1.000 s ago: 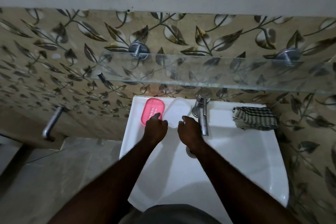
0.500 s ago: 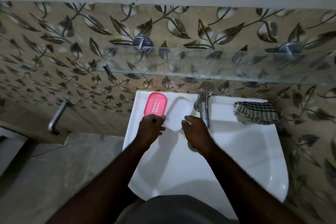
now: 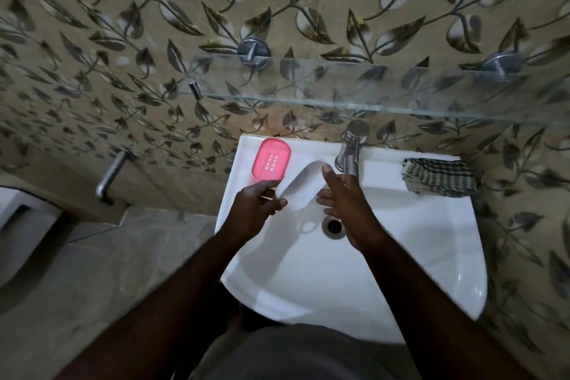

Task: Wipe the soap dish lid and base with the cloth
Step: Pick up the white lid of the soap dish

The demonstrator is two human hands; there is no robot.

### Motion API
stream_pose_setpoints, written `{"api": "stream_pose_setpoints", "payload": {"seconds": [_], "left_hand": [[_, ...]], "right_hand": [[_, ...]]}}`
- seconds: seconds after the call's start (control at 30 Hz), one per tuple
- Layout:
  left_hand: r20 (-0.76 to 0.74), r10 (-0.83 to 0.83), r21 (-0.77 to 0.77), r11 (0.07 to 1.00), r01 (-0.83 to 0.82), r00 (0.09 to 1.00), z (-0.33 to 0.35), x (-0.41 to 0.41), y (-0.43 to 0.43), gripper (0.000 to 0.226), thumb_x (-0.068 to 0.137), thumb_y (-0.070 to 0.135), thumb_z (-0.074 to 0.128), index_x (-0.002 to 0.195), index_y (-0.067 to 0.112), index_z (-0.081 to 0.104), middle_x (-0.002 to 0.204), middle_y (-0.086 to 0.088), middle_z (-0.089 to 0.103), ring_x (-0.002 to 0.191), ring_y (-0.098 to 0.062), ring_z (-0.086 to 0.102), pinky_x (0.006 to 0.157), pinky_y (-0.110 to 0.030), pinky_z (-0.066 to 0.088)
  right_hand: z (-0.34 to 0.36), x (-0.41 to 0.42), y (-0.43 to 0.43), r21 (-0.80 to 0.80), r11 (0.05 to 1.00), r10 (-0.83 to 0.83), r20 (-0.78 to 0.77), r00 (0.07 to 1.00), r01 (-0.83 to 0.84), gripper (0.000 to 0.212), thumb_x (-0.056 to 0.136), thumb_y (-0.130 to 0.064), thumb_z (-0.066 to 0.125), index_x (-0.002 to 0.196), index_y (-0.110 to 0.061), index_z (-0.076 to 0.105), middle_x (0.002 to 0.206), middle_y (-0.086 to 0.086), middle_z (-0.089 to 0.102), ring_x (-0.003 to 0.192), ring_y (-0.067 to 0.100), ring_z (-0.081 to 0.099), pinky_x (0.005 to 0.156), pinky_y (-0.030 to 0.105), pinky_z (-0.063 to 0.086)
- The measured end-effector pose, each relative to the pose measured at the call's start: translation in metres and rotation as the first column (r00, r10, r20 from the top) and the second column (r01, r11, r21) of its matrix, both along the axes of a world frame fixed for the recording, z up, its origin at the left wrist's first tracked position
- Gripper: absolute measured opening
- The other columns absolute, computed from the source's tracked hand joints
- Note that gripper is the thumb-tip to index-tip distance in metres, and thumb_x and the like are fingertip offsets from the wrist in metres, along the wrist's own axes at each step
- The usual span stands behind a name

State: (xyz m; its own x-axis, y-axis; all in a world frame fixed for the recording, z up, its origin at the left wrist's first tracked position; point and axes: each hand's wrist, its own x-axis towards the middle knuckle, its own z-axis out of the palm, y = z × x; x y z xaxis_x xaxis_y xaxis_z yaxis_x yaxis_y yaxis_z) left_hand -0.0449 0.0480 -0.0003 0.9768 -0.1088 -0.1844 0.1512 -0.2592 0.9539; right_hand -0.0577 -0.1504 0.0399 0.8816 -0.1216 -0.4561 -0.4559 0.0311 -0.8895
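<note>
The pink soap dish base [image 3: 271, 163], with drain holes, lies on the back left rim of the white sink [image 3: 431, 256]. A pale translucent lid [image 3: 303, 183] is tilted over the back of the basin, just right of the base. My left hand [image 3: 253, 210] pinches the lid's near left end. My right hand [image 3: 345, 203] holds its right side, thumb along the edge and fingers underneath. The checked cloth [image 3: 439, 176] lies folded on the back right rim, away from both hands.
A steel faucet [image 3: 351, 148] stands at the back centre, right behind my right hand. The drain [image 3: 333, 225] sits below the lid. A glass shelf [image 3: 370, 92] juts out above the sink. A wall tap [image 3: 112, 176] sticks out at the left.
The lid lay flat on the rim beside the pink base; both hands have closed on it and tipped it up over the basin. The view has shifted down.
</note>
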Motion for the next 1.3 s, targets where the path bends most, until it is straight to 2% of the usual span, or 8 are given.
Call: {"api": "stream_pose_setpoints", "payload": {"seconds": [0.07, 0.3, 0.47, 0.8, 0.97, 1.07, 1.2, 1.3], "left_hand": [[0.052, -0.010, 0.055, 0.998, 0.007, 0.999, 0.001, -0.005, -0.005, 0.038, 0.076, 0.012, 0.080, 0.111, 0.022, 0.068, 0.087, -0.014, 0.070, 0.074, -0.022, 0.067, 0.075, -0.043, 0.055], [0.136, 0.028, 0.051, 0.998, -0.035, 0.990, 0.007, -0.017, -0.017, 0.046, 0.077, 0.009, 0.078, 0.100, 0.046, 0.063, 0.088, -0.009, 0.072, 0.080, -0.027, 0.070, 0.073, -0.033, 0.056], [0.141, 0.011, 0.074, 0.997, -0.021, 0.990, 0.010, -0.018, -0.011, 0.040, 0.076, 0.010, 0.080, 0.110, 0.024, 0.066, 0.096, -0.010, 0.071, 0.081, -0.027, 0.069, 0.075, -0.034, 0.055], [-0.260, -0.072, -0.233, 0.972, 0.010, 0.963, 0.033, -0.011, -0.005, 0.072, 0.072, 0.034, 0.075, 0.136, 0.016, 0.048, 0.117, 0.000, 0.061, 0.103, -0.013, 0.062, 0.096, -0.039, 0.049], [-0.241, -0.188, -0.273, 0.955, 0.119, 0.952, 0.044, -0.008, -0.013, 0.090, 0.062, 0.019, 0.082, 0.142, 0.008, 0.043, 0.131, -0.002, 0.063, 0.115, -0.012, 0.062, 0.090, -0.022, 0.052], [-0.231, -0.194, -0.226, 0.964, 0.141, 0.953, 0.044, -0.006, -0.016, 0.098, 0.058, 0.016, 0.090, 0.143, 0.007, 0.042, 0.131, -0.003, 0.063, 0.119, -0.016, 0.061, 0.098, -0.031, 0.050], [-0.190, -0.123, -0.180, 0.980, 0.089, 0.974, 0.046, -0.004, -0.017, 0.095, 0.059, 0.029, 0.086, 0.142, 0.008, 0.044, 0.122, 0.004, 0.068, 0.111, -0.011, 0.065, 0.095, -0.029, 0.051], [-0.171, -0.115, -0.161, 0.983, 0.087, 0.979, 0.052, -0.003, -0.017, 0.106, 0.054, 0.041, 0.087, 0.145, 0.012, 0.040, 0.114, 0.008, 0.071, 0.105, -0.008, 0.067, 0.088, -0.023, 0.051]], "right_hand": [[0.001, -0.001, -0.001, -0.033, 0.999, 0.006, 0.004, 1.000, -0.006, 0.064, 0.080, -0.069, 0.058, 0.122, -0.021, 0.046, 0.113, 0.011, 0.065, 0.101, 0.021, 0.067, 0.091, 0.041, 0.050], [0.008, 0.000, 0.006, -0.104, 0.993, -0.051, 0.055, 0.997, 0.056, 0.076, 0.077, -0.057, 0.072, 0.134, -0.021, 0.038, 0.130, 0.010, 0.056, 0.116, 0.024, 0.059, 0.102, 0.044, 0.047], [0.010, -0.001, 0.002, -0.048, 0.999, 0.027, 0.096, 0.995, -0.023, 0.051, 0.080, -0.047, 0.073, 0.118, -0.020, 0.051, 0.111, 0.013, 0.067, 0.100, 0.024, 0.067, 0.079, 0.030, 0.050], [-0.005, -0.013, -0.013, 0.209, 0.972, 0.070, 0.185, 0.980, -0.109, 0.068, 0.071, -0.023, 0.064, 0.134, -0.015, 0.040, 0.095, 0.004, 0.061, 0.093, 0.019, 0.061, 0.085, 0.040, 0.050], [-0.006, -0.015, -0.017, 0.311, 0.940, 0.073, 0.209, 0.975, -0.137, 0.061, 0.063, -0.017, 0.064, 0.122, -0.021, 0.048, 0.118, 0.012, 0.059, 0.102, 0.023, 0.062, 0.081, 0.039, 0.053], [-0.004, -0.014, -0.021, 0.337, 0.929, 0.082, 0.215, 0.973, -0.153, 0.057, 0.063, -0.017, 0.061, 0.118, -0.024, 0.051, 0.115, 0.007, 0.062, 0.104, 0.024, 0.062, 0.079, 0.037, 0.054], [0.002, -0.014, -0.030, 0.251, 0.946, 0.155, 0.211, 0.965, -0.207, 0.055, 0.067, -0.028, 0.067, 0.121, -0.024, 0.056, 0.105, 0.000, 0.067, 0.098, 0.016, 0.063, 0.080, 0.036, 0.050], [0.007, -0.012, -0.036, 0.163, 0.959, 0.199, 0.201, 0.959, -0.233, 0.069, 0.072, -0.032, 0.071, 0.136, -0.021, 0.048, 0.127, 0.000, 0.063, 0.105, 0.013, 0.063, 0.086, 0.037, 0.050]]}}
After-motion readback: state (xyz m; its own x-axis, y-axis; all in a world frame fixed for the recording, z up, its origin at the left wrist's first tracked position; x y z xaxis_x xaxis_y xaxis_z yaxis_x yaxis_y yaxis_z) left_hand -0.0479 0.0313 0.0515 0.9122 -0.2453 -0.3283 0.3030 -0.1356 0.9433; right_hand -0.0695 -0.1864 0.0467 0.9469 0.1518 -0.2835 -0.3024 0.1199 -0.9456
